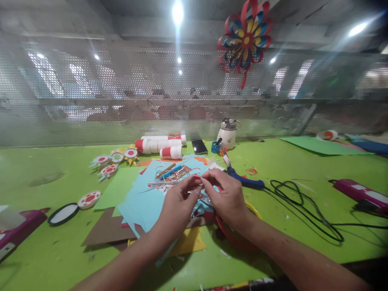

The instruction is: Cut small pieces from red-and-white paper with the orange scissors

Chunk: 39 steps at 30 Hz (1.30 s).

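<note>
My left hand and my right hand meet over the middle of the table, fingertips pinched together. Between them shows a small red strip, seemingly paper; most of it is hidden by the fingers. Beneath lie light blue paper sheets, with paper scraps and a blue pen-like tool on top. A red ring-shaped item is partly covered by my right hand and forearm. Just beyond that hand lies a glue gun with a dark blue handle.
White-and-red paper cups, a black phone and a white bottle stand or lie at the back. Round paper ornaments are at left. A black cable loops toward a purple power strip. A paper flower hangs above.
</note>
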Each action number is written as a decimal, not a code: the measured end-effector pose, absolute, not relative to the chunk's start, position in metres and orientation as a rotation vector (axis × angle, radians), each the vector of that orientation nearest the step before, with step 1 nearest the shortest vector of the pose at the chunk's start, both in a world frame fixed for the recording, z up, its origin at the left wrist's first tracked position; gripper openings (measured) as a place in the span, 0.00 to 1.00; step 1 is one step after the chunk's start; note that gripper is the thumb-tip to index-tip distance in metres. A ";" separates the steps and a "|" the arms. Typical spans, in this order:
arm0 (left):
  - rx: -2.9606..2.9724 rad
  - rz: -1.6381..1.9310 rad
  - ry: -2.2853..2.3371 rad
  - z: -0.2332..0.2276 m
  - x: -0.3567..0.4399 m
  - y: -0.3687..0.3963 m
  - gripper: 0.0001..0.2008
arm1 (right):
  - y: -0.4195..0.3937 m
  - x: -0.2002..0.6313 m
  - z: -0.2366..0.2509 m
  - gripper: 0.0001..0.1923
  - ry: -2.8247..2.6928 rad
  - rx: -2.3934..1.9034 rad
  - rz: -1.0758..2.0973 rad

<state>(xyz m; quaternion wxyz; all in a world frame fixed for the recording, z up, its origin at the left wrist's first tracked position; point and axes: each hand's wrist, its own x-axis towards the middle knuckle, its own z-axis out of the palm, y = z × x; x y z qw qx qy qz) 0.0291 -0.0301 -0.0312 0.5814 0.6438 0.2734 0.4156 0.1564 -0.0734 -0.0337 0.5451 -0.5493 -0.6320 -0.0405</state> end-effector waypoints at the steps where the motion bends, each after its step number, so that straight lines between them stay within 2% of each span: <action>1: 1.517 0.968 0.632 -0.032 0.029 -0.030 0.14 | -0.074 0.156 -0.033 0.04 -1.505 -1.303 -0.101; 18: 1.476 0.973 0.650 -0.033 0.030 -0.032 0.17 | -0.075 0.154 -0.034 0.04 -1.522 -1.300 -0.120; 39: 1.313 0.933 0.651 -0.023 0.028 -0.032 0.14 | -0.073 0.160 -0.033 0.03 -1.486 -1.312 -0.109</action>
